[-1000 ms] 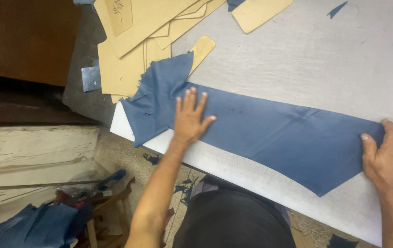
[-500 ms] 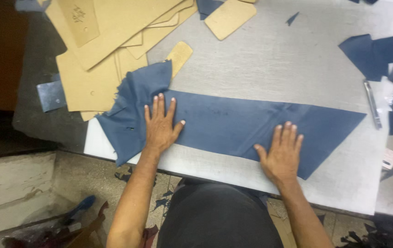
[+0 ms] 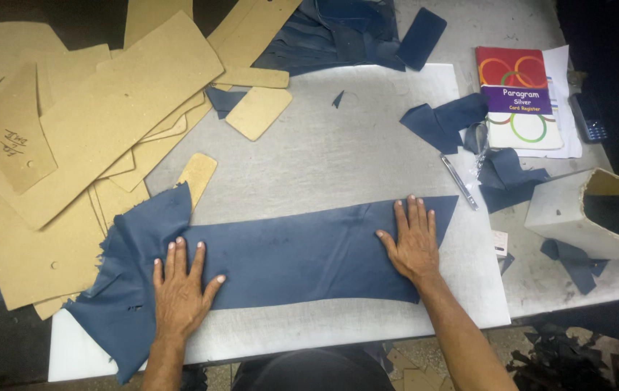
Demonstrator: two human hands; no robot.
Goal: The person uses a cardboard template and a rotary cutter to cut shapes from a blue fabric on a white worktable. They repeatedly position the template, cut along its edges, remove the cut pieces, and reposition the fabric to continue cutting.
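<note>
the left hand [image 3: 179, 288] lies flat on a long strip of dark blue fabric [image 3: 288, 253], fingers spread and straight, gripping nothing. the right hand [image 3: 414, 242] presses the same strip near its far end, fingers extended and close together, palm down, also closed on nothing. the strip runs between the two hands across a white cutting board [image 3: 338, 145]. past the left fingers it bunches into a ragged, frayed clump that hangs over the board's edge; beyond the right fingertips it ends in an angled point.

as a judgement, the spreading looks mostly done: the stretch between the hands lies smooth, while the bunched end by the left hand is not yet flattened. no pattern sits on the strip. the tan cardboard templates [image 3: 107, 116] lie well above the left fingers, untouched. a slim metal tool [image 3: 459, 182] rests just beyond the right fingertips, and blue offcuts [image 3: 443, 119] lie further up.
</note>
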